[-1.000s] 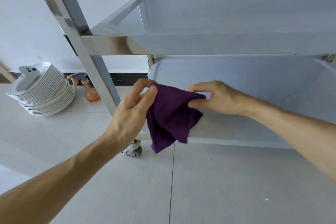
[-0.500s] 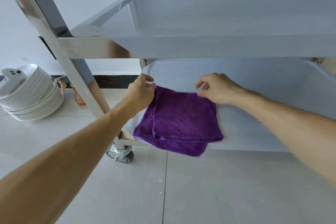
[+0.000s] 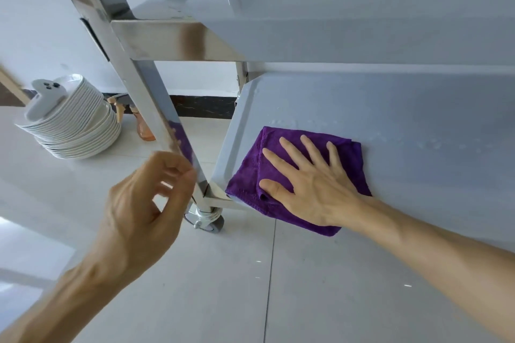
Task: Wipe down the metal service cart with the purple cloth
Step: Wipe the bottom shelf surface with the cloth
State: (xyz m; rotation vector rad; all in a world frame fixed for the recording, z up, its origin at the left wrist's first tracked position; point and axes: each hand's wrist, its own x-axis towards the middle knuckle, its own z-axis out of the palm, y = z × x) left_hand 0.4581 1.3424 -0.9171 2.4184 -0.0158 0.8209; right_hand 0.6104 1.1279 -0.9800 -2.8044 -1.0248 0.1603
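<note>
Floor: pale tiles under a metal service cart [image 3: 172, 39] with steel shelves.
Change: the purple cloth [image 3: 281, 153], held up between both hands a second ago, now lies folded on the lower shelf [image 3: 418, 125] at its front left corner.
Right hand [image 3: 306, 184]: flat, fingers spread, pressing the cloth; wiping can likely begin.
Left hand [image 3: 145, 203]: let go, loosely curled, empty, just beside the cart leg [image 3: 156, 97].
Nearby: stacked plates [image 3: 80, 125] and a spray bottle [image 3: 139, 122] on the floor, well apart.
Obstacle: the upper shelf [image 3: 362, 36] overhangs, limiting reach to the back.
</note>
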